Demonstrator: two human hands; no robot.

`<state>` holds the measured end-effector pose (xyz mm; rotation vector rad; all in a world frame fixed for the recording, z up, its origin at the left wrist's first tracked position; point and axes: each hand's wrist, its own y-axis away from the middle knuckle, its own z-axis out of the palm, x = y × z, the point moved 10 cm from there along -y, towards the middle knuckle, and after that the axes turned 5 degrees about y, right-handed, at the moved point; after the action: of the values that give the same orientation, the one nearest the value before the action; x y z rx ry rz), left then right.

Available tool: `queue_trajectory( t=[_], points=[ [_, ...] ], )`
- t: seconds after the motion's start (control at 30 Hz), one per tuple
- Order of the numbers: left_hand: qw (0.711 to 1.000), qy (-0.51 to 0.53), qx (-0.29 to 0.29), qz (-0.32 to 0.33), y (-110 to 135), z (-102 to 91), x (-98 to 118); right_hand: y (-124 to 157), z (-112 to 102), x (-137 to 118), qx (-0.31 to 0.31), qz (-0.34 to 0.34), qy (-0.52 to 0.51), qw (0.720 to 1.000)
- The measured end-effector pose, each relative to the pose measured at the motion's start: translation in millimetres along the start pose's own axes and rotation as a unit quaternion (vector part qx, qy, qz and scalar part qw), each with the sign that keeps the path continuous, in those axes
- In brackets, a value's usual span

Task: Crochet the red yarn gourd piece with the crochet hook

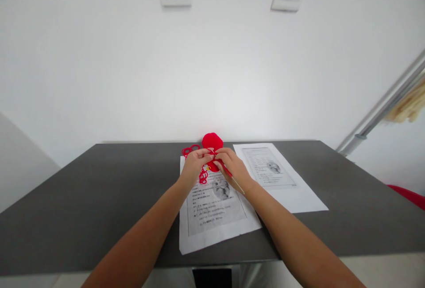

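Observation:
Above the near sheet of paper, my two hands meet with their fingertips close together. My left hand point(193, 164) pinches a small red crochet piece point(213, 167), partly hidden by the fingers. In my right hand point(234, 167) is a crochet hook point(227, 171) with a red handle; its pale rear end points down toward the wrist, and its tip is at the work by the left fingertips. Behind the hands sits a round red ball of yarn point(212, 140). Loose red yarn point(203, 176) hangs or lies in loops at the left hand. A tiny yellow item point(208, 168) shows beside the piece.
One printed sheet point(219, 235) lies under the hands, and another printed sheet point(305, 199) lies to the right. The dark table point(99, 208) meets a white wall point(212, 71). Part of a red object point(408, 195) shows at the right edge.

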<state>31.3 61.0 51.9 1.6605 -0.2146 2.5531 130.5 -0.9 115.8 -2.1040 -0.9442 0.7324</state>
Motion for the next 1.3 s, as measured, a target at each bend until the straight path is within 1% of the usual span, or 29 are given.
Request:
queue_trajectory(
  t=[0.07,0.13,0.3,0.37,0.43,0.53,0.6,0.8,0.9,1.0,1.13,1.2,1.23,1.3],
  points=[
    [0.997,-0.075,0.017,0.027,-2,-5.6,5,1,3,3,-0.008,0.014,-0.011,1.0],
    [0.986,-0.151,0.032,0.056,-4,-10.5,12,2,4,7,-0.012,0.024,-0.026,0.999],
    [0.942,-0.305,0.047,0.128,-4,-16.1,31,4,3,13,0.003,0.04,-0.058,0.997],
    [0.924,-0.35,0.04,0.148,-4,-16.2,36,4,3,14,0.005,0.049,-0.074,0.996],
    [0.908,-0.386,0.02,0.165,-4,-14.2,38,4,5,17,0.002,0.064,-0.092,0.994],
    [0.886,-0.426,-0.014,0.181,-5,-10.8,36,6,10,25,-0.011,0.106,-0.107,0.989],
    [0.879,-0.439,-0.027,0.185,-5,-10.4,35,8,13,30,-0.023,0.134,-0.113,0.984],
    [0.878,-0.438,-0.054,0.185,-7,-9.0,32,10,18,42,-0.045,0.21,-0.16,0.963],
    [0.881,-0.435,-0.063,0.176,-8,-8.8,31,11,16,48,-0.033,0.247,-0.195,0.949],
    [0.887,-0.423,-0.07,0.173,-9,-8.1,32,11,12,52,-0.019,0.267,-0.227,0.936],
    [0.881,-0.433,-0.067,0.178,-8,-8.5,35,12,10,56,-0.008,0.29,-0.272,0.918],
    [0.885,-0.428,-0.06,0.174,-9,-11.1,35,14,12,59,-0.002,0.311,-0.304,0.9],
    [0.893,-0.415,-0.058,0.165,-10,-13.2,34,15,14,61,0.002,0.325,-0.328,0.887],
    [0.922,-0.36,-0.064,0.124,-13,-18.1,28,17,20,63,0.008,0.352,-0.385,0.853]
  ],
)
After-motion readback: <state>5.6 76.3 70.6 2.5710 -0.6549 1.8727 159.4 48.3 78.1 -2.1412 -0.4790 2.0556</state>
